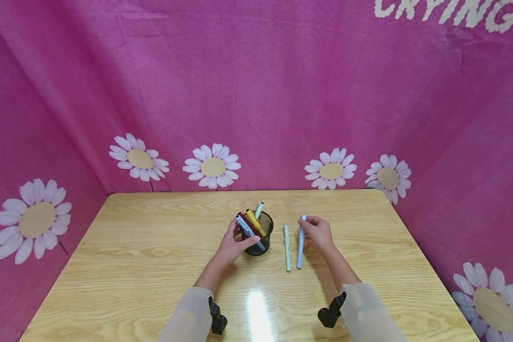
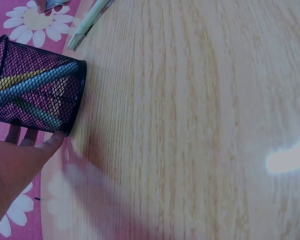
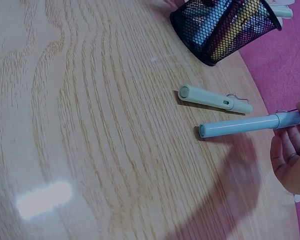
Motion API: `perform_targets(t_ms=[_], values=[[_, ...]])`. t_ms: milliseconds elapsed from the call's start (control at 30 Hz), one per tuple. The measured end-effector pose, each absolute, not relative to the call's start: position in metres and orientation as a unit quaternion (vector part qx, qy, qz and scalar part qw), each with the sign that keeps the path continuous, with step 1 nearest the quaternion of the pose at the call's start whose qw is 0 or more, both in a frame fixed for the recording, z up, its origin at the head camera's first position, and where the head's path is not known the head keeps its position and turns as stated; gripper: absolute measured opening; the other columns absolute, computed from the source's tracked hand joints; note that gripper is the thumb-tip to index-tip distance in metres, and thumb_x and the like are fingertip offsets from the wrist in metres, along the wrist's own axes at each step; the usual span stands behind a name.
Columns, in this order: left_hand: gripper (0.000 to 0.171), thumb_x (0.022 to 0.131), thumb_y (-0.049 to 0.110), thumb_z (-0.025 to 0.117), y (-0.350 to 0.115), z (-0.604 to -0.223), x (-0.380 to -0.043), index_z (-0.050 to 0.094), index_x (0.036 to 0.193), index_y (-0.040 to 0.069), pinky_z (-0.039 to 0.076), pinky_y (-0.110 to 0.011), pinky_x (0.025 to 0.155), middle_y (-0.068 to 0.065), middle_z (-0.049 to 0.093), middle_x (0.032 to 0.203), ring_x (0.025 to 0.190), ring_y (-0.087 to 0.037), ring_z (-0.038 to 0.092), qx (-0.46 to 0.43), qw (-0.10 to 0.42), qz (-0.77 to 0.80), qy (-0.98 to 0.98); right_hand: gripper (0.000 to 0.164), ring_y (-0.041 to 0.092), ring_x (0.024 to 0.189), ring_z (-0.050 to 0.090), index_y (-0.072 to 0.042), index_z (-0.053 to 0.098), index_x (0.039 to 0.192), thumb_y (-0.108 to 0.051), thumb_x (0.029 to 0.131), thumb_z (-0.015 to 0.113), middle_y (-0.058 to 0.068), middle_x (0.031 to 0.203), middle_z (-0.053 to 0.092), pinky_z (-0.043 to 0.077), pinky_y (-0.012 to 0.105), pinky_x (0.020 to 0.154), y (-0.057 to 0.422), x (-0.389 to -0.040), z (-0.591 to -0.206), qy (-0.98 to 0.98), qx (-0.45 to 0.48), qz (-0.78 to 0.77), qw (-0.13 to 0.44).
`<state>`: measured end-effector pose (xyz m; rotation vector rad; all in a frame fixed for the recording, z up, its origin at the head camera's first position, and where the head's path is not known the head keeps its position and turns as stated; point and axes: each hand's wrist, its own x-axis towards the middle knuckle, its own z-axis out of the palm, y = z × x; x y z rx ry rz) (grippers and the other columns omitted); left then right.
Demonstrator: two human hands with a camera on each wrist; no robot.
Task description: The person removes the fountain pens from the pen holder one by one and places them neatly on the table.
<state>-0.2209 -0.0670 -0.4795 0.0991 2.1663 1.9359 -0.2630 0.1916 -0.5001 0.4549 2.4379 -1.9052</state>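
A black mesh pen holder stands on the table with several pens leaning in it: a light blue one, a dark red one, a yellow one and a pale green one. My left hand grips the holder from its left side, fingers around the mesh. With thumb and fingers my right hand pinches the cap end of another light blue pen. This pen's lower end is close over the tabletop. Between it and the holder lies a pale green pen with a metal clip.
The wooden table has rounded far corners, and a bright reflection shows near its front. Behind and beside it hangs a pink cloth with white daisies. Both wrists wear small black cameras.
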Motion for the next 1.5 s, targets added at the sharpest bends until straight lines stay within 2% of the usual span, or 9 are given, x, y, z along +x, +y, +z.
perform_targets(t_ms=[267, 400, 633, 867, 1233, 1500], values=[[0.082, 0.083, 0.020, 0.071, -0.067, -0.482, -0.222, 0.021, 0.148, 0.016, 0.034, -0.053, 0.106, -0.017, 0.035, 0.147, 0.137, -0.040, 0.030, 0.033, 0.117, 0.665, 0.737, 0.036, 0.003, 0.062, 0.056, 0.005, 0.057, 0.118, -0.018, 0.090, 0.061, -0.003, 0.078, 0.059, 0.052, 0.025, 0.062, 0.190, -0.264, -0.503, 0.777, 0.140, -0.613, 0.030], [0.082, 0.082, 0.024, 0.072, -0.066, -0.498, -0.229, 0.023, 0.147, 0.019, 0.035, -0.052, 0.106, -0.014, 0.037, 0.146, 0.136, -0.038, 0.033, 0.033, 0.104, 0.662, 0.741, 0.037, 0.003, 0.061, 0.057, 0.004, 0.057, 0.118, -0.018, 0.089, 0.062, -0.002, 0.079, 0.059, 0.051, 0.023, 0.059, 0.189, -0.264, -0.505, 0.772, 0.140, -0.619, 0.031], [0.082, 0.083, 0.020, 0.070, -0.067, -0.478, -0.220, 0.020, 0.148, 0.014, 0.034, -0.052, 0.107, -0.017, 0.034, 0.147, 0.137, -0.040, 0.030, 0.035, 0.120, 0.659, 0.741, 0.038, 0.003, 0.059, 0.055, 0.005, 0.057, 0.119, -0.014, 0.088, 0.063, -0.003, 0.073, 0.057, 0.050, 0.021, 0.057, 0.188, -0.265, -0.510, 0.773, 0.140, -0.618, 0.030], [0.083, 0.083, 0.021, 0.070, -0.068, -0.477, -0.220, 0.019, 0.149, 0.014, 0.034, -0.052, 0.107, -0.017, 0.033, 0.148, 0.137, -0.040, 0.029, 0.034, 0.124, 0.658, 0.742, 0.039, 0.003, 0.057, 0.051, 0.007, 0.057, 0.119, -0.012, 0.086, 0.064, -0.004, 0.069, 0.055, 0.048, 0.022, 0.056, 0.188, -0.266, -0.514, 0.776, 0.141, -0.614, 0.027], [0.083, 0.083, 0.020, 0.070, -0.068, -0.477, -0.221, 0.019, 0.149, 0.015, 0.035, -0.052, 0.106, -0.016, 0.033, 0.148, 0.137, -0.040, 0.030, 0.033, 0.123, 0.662, 0.739, 0.038, 0.003, 0.060, 0.052, 0.005, 0.059, 0.118, -0.015, 0.086, 0.065, -0.005, 0.073, 0.057, 0.047, 0.020, 0.058, 0.188, -0.268, -0.519, 0.778, 0.155, -0.608, 0.029], [0.083, 0.083, 0.021, 0.070, -0.068, -0.477, -0.221, 0.019, 0.149, 0.015, 0.034, -0.052, 0.107, -0.015, 0.033, 0.149, 0.138, -0.039, 0.029, 0.034, 0.126, 0.660, 0.740, 0.037, 0.005, 0.060, 0.055, 0.005, 0.059, 0.118, -0.015, 0.086, 0.065, 0.000, 0.076, 0.062, 0.045, 0.020, 0.056, 0.185, -0.268, -0.522, 0.777, 0.157, -0.609, 0.034]])
